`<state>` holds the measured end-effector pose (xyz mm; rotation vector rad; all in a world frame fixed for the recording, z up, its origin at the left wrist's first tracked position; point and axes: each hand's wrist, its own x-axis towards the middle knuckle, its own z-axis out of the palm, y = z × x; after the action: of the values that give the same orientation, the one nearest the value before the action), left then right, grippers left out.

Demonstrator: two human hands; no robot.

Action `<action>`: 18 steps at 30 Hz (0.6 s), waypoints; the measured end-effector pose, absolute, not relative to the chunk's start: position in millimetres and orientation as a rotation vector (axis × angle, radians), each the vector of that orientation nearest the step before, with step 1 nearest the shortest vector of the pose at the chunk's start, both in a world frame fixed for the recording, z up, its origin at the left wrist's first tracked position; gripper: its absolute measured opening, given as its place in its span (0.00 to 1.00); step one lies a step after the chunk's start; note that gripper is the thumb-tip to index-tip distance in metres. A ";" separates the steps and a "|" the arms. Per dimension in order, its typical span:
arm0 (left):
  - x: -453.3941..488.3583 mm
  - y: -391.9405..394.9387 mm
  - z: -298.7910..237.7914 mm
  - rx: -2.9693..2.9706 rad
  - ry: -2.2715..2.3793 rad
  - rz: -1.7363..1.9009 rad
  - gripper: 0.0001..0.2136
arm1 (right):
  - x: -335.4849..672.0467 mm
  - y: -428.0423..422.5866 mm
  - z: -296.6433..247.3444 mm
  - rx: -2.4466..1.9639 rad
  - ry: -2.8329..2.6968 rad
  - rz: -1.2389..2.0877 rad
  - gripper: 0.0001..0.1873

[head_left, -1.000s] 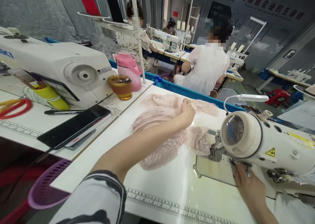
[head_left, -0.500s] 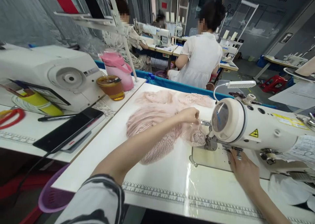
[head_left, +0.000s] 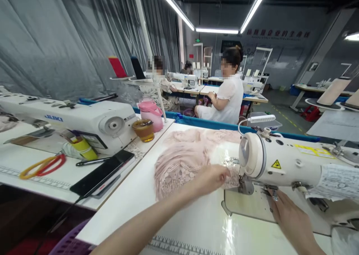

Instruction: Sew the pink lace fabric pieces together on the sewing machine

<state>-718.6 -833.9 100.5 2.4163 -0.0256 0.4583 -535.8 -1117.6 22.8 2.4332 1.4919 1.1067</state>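
A pile of pale pink lace fabric lies on the white table, left of a white sewing machine. My left hand is closed, pinching the lace edge right by the machine's needle and presser foot. My right hand rests flat on the machine bed under the machine arm, fingers stretched toward the needle, holding nothing that I can see.
To the left stand another white sewing machine, a black phone, a pen, red and yellow bands, an amber cup and a pink jug. People sit sewing at benches behind. A purple basket hangs at the table's near left.
My left hand drew back from the far side of the lace pile to the needle area, pulling the lace edge with it. The view tilted up. The right hand stayed under the machine arm.
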 end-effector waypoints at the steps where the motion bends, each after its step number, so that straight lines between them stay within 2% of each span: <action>1: -722.3 -839.7 96.7 2.457 -0.029 0.486 0.10 | -533.7 -1117.3 19.5 2.448 1.483 1.102 0.21; 4: -731.0 -853.1 86.7 2.541 -0.070 0.541 0.13 | -528.6 -1117.5 11.4 2.524 1.457 1.022 0.22; 10: -741.3 -861.7 70.9 2.763 0.058 0.667 0.26 | -525.8 -1120.0 4.0 2.592 1.494 0.945 0.24; 14: -743.2 -862.5 63.6 2.775 0.213 0.751 0.27 | -523.4 -1119.1 2.3 2.546 1.546 1.026 0.26; 18: -743.5 -860.9 63.6 2.771 0.357 0.750 0.23 | -521.8 -1120.1 6.0 2.500 1.550 1.061 0.24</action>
<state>-743.5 -860.9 63.6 2.7712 0.3566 0.7496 -521.8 -1120.1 6.0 2.4998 1.5502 1.0606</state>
